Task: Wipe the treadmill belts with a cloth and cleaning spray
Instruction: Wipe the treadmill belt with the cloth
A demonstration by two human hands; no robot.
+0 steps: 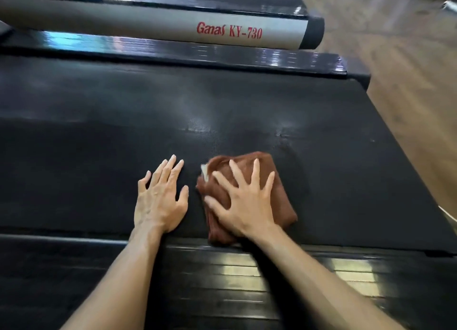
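The black treadmill belt (99,144) fills the middle of the head view, with a damp sheen beyond the hands. A folded brown cloth (279,181) lies on the belt near its front edge. My right hand (244,201) presses flat on the cloth with fingers spread. My left hand (160,196) rests flat on the bare belt just left of the cloth, fingers straight. No spray bottle is in view.
A ribbed black side rail (222,280) runs along the near edge under my forearms. Another rail (197,52) and a grey bar (148,22) marked "Ganas KY-730" lie beyond the belt. Wooden floor (408,69) is at the right.
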